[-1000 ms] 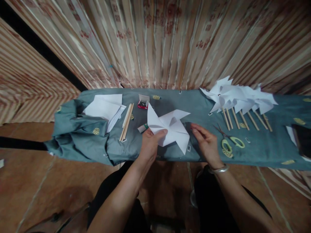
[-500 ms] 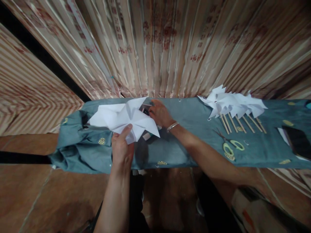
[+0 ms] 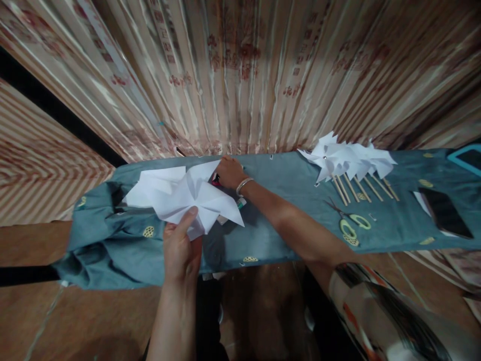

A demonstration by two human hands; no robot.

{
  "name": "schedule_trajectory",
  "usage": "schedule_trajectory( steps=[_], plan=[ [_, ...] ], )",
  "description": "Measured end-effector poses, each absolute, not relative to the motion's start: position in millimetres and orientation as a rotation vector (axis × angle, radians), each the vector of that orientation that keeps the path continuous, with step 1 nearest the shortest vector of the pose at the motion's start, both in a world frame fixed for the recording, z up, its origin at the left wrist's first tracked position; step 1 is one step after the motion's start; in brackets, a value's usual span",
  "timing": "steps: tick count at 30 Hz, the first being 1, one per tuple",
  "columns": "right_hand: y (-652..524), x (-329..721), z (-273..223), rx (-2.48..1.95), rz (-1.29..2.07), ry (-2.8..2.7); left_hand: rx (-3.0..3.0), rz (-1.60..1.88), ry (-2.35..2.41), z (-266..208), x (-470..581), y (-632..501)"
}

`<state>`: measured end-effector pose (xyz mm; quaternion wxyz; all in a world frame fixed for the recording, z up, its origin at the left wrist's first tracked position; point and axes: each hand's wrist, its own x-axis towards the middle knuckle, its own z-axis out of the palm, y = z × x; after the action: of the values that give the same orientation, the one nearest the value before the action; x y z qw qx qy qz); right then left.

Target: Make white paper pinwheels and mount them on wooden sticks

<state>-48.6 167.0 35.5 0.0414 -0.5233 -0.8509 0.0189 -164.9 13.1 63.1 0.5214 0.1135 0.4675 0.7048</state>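
Note:
My left hand (image 3: 183, 243) grips a white paper pinwheel (image 3: 201, 198) at its near edge, thumb on top and fingers beneath. Its points are folded in toward the middle, and no stick shows on it. Just beyond its far right edge, my right hand (image 3: 231, 172) is bent downward with fingers curled together beside a small dark and red item (image 3: 216, 179). The pinwheel hides part of that item, and what the fingertips pinch cannot be made out. More white paper (image 3: 161, 175) lies behind the pinwheel on the left. A small box-like thing (image 3: 240, 203) peeks out under its right point.
On the blue-green cloth (image 3: 278, 225), several finished pinwheels (image 3: 349, 158) on wooden sticks lie in a row at right. Nearer are green-handled scissors (image 3: 349, 223). Farther right lie a dark phone (image 3: 447, 210) and a blue-edged device (image 3: 468, 159). A pleated curtain (image 3: 240, 90) hangs behind.
The view has shifted slightly to the right. My right hand has dipped closer to the pinwheel's far edge, over the small items. My left hand keeps its hold on the pinwheel.

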Motion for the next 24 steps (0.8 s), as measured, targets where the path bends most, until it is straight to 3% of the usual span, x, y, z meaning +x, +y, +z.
schedule_trajectory(
  steps=[24],
  plan=[
    [173.4,-54.6,23.6,-1.599,0.05,-2.599,0.397,1.674,1.102,55.1,-155.2,19.8]
  ],
)
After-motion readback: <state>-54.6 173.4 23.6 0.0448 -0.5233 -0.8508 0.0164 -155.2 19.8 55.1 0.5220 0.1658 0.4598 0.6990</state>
